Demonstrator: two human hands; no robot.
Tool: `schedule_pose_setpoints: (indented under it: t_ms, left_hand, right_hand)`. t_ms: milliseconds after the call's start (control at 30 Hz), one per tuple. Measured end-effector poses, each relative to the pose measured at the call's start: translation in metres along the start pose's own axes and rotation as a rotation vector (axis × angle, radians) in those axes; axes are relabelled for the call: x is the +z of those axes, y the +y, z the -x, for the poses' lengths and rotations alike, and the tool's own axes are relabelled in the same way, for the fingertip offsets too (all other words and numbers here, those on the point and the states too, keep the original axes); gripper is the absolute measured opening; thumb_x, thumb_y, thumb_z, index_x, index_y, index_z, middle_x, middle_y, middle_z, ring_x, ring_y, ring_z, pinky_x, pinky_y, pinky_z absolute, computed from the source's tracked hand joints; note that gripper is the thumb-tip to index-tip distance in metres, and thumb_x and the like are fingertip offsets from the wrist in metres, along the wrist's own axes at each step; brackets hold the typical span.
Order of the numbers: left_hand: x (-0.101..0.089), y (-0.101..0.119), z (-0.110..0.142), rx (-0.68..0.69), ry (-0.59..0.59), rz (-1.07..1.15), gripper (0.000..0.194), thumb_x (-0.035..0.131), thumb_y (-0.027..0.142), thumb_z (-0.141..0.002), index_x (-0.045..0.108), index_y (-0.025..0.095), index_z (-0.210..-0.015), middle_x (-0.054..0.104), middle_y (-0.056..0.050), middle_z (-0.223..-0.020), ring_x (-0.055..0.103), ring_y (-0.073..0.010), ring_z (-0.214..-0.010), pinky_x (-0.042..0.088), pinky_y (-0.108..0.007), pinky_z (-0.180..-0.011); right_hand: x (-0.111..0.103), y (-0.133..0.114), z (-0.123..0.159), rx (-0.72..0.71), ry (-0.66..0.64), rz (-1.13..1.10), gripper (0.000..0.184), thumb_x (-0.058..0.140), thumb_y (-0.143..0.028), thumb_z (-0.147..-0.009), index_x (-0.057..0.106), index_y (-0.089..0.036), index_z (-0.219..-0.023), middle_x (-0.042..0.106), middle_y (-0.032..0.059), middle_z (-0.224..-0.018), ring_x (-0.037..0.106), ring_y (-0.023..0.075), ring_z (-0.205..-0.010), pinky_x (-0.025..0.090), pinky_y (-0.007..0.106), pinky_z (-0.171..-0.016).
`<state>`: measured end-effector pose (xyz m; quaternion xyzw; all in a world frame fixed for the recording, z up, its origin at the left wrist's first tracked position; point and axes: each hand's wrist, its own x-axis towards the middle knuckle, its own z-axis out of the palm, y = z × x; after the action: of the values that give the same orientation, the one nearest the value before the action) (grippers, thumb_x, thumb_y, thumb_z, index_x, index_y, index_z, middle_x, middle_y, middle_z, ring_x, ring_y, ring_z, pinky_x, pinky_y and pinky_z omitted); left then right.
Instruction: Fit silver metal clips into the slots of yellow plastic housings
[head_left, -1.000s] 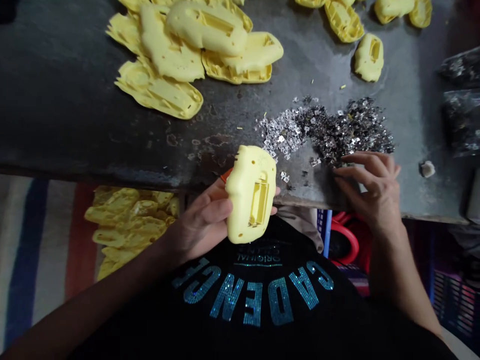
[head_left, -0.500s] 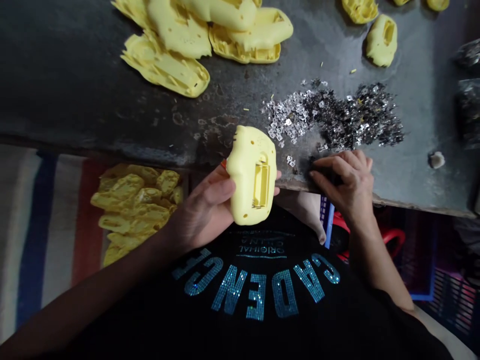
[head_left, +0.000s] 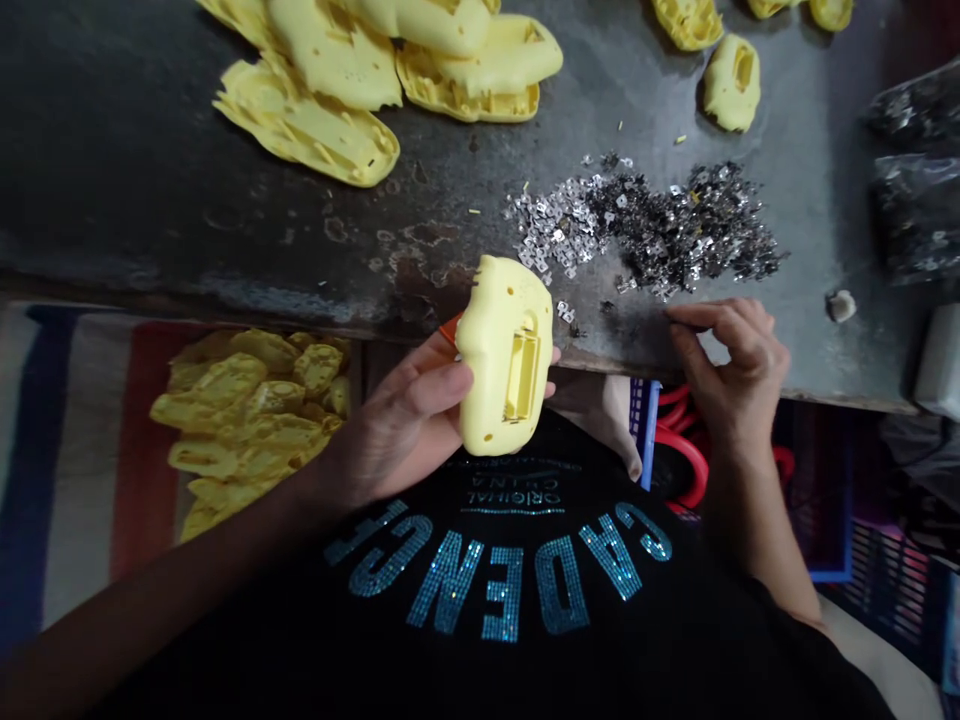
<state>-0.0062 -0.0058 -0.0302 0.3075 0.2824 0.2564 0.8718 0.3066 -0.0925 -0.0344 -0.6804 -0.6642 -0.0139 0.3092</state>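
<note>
My left hand [head_left: 420, 410] is wrapped round a yellow plastic shell [head_left: 489, 400], thumb on its face and fingertips showing at its far edge. A slot like a battery compartment [head_left: 523, 372] faces up at me, with metal at its ends. Over the table's front edge, my right hand [head_left: 739, 365] has thumb and forefinger brought together; anything between them is too small to make out. Beyond it spreads a heap of small metal contact plates [head_left: 675, 230]. A few loose plates [head_left: 566, 313] lie between the two hands.
Several yellow shells [head_left: 315, 130] are piled at the table's back left, and another shell [head_left: 733, 85] lies back right. Plastic bags of metal pieces [head_left: 919, 215] sit at the right. Below the edge are more yellow shells [head_left: 247, 410] and a blue crate [head_left: 896, 590].
My right hand has shifted right, away from the loose plates, its fingertips still together. The left hand keeps the shell almost where it was. The view has swung slightly right.
</note>
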Motion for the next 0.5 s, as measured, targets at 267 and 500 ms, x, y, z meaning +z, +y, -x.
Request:
schedule_pose_setpoints:
  t_ms: [267,500]
  left_hand:
    - [-0.001,-0.003,0.001,-0.006,-0.025,-0.062,0.058,0.078,0.053,-0.101,0.07,0.033,-0.155,0.082,-0.006,-0.147,0.073,-0.0435,-0.147,0.067,-0.048,-0.106]
    - [-0.001,-0.003,0.001,0.01,-0.004,-0.038,0.062,0.083,0.055,-0.097,0.073,0.031,-0.153,0.084,-0.006,-0.142,0.079,-0.0405,-0.137,0.069,-0.039,-0.094]
  right_hand:
    - [0.025,-0.013,0.0,-0.153,-0.084,0.178,0.017,0.068,-0.034,-0.115,0.083,-0.033,-0.107,0.082,0.0022,-0.104,0.066,0.0259,-0.099,0.042,0.045,-0.088]
    - [0.002,-0.004,-0.003,0.019,-0.066,-0.163,0.015,0.076,-0.032,-0.109,0.083,-0.033,-0.123,0.085,0.004,-0.115,0.077,0.0276,-0.108,0.055,0.046,-0.094]
